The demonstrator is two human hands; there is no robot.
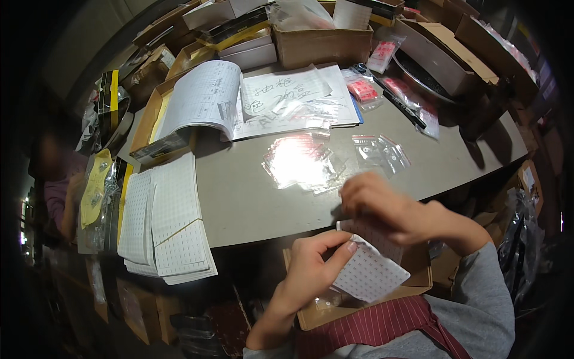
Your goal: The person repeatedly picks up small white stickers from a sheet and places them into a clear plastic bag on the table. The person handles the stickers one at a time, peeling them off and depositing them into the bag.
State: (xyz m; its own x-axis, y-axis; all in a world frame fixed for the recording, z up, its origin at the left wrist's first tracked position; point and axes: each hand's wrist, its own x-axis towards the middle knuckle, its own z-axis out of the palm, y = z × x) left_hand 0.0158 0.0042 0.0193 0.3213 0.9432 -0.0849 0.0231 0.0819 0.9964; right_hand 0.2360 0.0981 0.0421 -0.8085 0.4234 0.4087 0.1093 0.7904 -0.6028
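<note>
My left hand (314, 263) pinches a white sheet of small printed labels (371, 272) between thumb and fingers. The sheet is bent, and part of it stands up behind the front face. My right hand (382, 206) hovers just above the sheet at the table's edge, its fingers curled and blurred; whatever they may hold is hidden. Beyond it lie small clear zip bags (379, 154) with tiny items inside. A shiny spread of more zip bags (299, 163) lies to their left, under strong glare. Below the sheet, an open cardboard box (421, 278) sits at my lap.
Stacks of printed label sheets (176, 221), one rubber-banded, lie at the table's left. An open notebook (203, 99) with handwritten papers (287, 90) rests behind. A black marker (403, 103) and red-white packets (365, 90) lie right. Cardboard boxes (323, 45) line the back. Another person (60, 191) is at far left.
</note>
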